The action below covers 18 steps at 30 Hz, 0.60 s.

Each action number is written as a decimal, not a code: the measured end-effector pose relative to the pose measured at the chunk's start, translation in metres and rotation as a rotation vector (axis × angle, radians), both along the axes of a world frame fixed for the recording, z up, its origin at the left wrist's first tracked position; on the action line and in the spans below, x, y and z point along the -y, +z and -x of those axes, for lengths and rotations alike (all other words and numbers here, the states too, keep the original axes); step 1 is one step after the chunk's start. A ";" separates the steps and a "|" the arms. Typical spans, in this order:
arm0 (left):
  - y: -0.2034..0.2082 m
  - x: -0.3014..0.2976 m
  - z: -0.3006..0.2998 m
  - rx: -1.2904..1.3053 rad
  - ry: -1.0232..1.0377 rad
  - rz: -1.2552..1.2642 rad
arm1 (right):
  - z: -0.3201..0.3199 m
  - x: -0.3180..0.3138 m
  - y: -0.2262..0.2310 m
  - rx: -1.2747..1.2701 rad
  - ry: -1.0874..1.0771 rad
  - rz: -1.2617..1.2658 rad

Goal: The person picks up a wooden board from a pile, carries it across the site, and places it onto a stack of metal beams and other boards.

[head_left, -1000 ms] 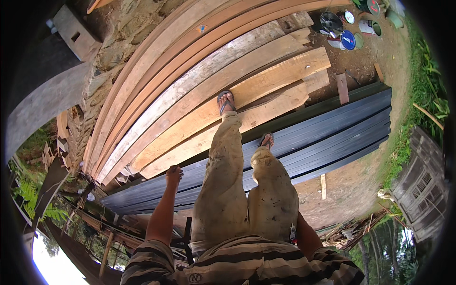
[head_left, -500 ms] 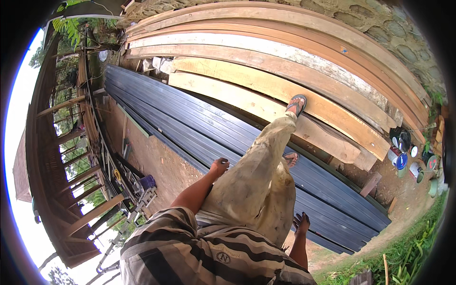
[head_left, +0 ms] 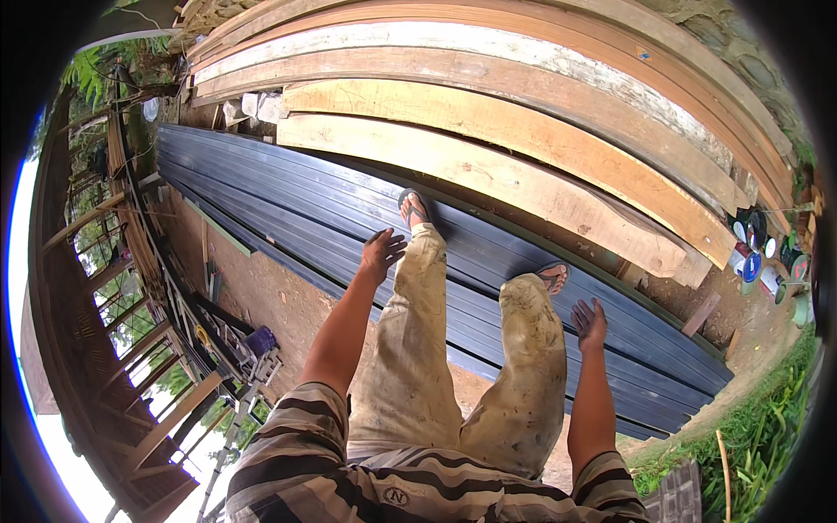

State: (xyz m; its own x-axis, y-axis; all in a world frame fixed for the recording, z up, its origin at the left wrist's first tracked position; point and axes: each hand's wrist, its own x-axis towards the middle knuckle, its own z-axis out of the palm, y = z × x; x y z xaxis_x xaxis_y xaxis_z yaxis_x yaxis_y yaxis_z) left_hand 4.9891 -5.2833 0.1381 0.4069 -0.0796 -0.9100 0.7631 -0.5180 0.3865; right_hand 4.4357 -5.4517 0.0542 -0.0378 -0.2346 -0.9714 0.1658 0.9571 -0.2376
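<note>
My left hand (head_left: 382,252) hangs in the air beside my left knee, fingers loosely apart, holding nothing. On the other side, my right hand (head_left: 590,324) is also open, its fingers stretched beside my right knee. Below both hands lies a stack of long dark blue-grey metal profiles (head_left: 296,187). Both my feet, in dark flip-flops (head_left: 413,207), stand on that stack. Neither hand appears to touch the metal. Just beyond lie pale yellow wooden planks (head_left: 488,178), laid roughly parallel to the profiles.
More brown and whitish long boards (head_left: 453,39) lie farther off, before a stone wall (head_left: 737,52). Several paint cans (head_left: 748,261) stand at the right. A purple container (head_left: 260,340) sits by metal frames on the left, near a wooden structure (head_left: 78,366). Grass (head_left: 750,436) grows at lower right.
My foot that was on the yellow plank is now down on the metal profiles, and my legs stand apart. Both hands have come up and forward, with fingers more spread.
</note>
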 end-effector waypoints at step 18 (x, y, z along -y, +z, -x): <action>-0.407 0.052 -0.203 -0.043 0.311 0.052 | -0.234 0.075 -0.280 -0.107 -0.481 0.205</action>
State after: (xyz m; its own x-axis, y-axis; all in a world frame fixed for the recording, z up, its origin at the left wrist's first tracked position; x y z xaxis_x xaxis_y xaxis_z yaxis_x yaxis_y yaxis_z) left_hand 5.1923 -5.3350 -0.2693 0.3807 -0.0043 -0.9247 0.8978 -0.2378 0.3707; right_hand 4.6697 -5.5263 -0.2261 -0.2838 -0.3509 -0.8924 0.5392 0.7112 -0.4511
